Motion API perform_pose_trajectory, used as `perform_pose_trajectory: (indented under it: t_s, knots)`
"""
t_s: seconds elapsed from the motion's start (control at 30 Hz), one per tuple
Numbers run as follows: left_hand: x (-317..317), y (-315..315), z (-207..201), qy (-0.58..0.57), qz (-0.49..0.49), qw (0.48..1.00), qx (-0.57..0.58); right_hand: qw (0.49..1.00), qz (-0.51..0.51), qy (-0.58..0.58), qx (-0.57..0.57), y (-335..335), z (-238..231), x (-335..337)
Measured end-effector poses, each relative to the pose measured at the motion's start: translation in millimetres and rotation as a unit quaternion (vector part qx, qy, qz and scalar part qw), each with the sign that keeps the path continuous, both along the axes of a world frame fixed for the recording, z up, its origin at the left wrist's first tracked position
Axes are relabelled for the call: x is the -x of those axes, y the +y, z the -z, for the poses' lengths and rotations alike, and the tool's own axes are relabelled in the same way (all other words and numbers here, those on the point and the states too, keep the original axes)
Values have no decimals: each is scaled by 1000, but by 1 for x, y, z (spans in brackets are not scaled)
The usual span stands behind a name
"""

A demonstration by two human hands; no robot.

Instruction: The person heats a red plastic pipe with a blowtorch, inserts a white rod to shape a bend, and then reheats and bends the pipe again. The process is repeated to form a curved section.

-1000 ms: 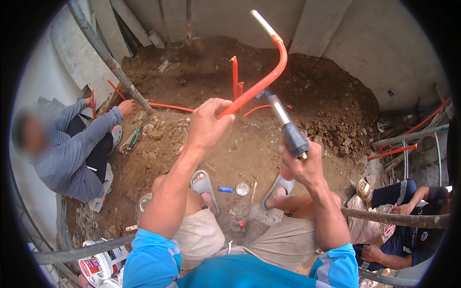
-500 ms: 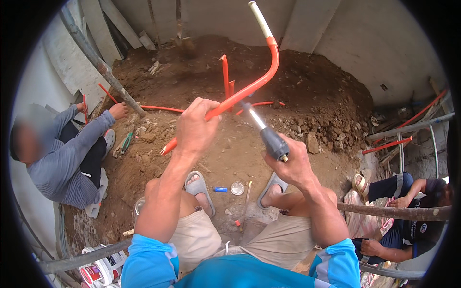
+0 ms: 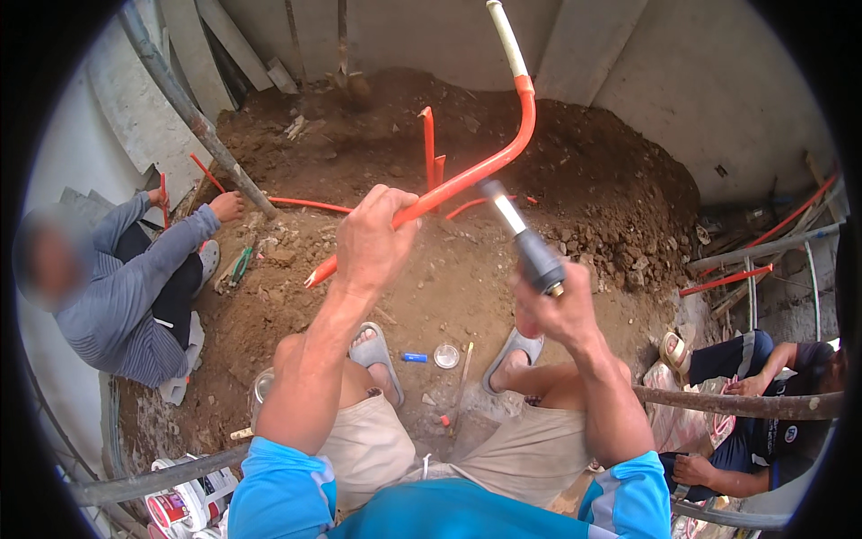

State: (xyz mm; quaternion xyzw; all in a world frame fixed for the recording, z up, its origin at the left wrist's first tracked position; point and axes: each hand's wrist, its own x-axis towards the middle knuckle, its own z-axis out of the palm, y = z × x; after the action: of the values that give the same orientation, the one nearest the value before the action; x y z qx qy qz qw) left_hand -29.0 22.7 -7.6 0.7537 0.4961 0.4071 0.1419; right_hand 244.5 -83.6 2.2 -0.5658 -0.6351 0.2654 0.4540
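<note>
The left hand (image 3: 373, 235) grips the orange pipe (image 3: 474, 176) near its lower end; the pipe crosses the centre and bends toward the frame's top. Right of centre, the right hand (image 3: 567, 304) is closed around a torch (image 3: 539, 260), nozzle near the pipe. Sweeping evenly, with the left fingers well clear, should heat it most uniformly.
</note>
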Motion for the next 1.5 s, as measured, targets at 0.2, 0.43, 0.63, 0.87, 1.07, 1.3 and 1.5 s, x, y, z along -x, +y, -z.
perform_pose_trajectory:
  t_s: [0.2,0.43,0.63,0.87,1.07,1.3,1.5]
  knots:
    - [-2,0,1,6,-10,1000,-13,995,62,72,17,0,1,-3]
    - [3,6,4,16,-21,999,-32,998,-47,-30,-20,-8,-3,1]
    - [11,6,4,12,-10,1000,-11,1000,-8,-17,9,-1,-4,-12]
    - [14,7,4,-9,7,999,44,996,63,59,31,-2,8,-12]
    - [4,9,13,-52,33,994,93,998,-47,-35,10,-6,-1,4]
    - [0,10,9,-99,44,982,153,996,-72,-43,2,-15,5,-1]
    - [4,9,11,-121,58,968,212,999,-9,14,42,-8,-5,-10]
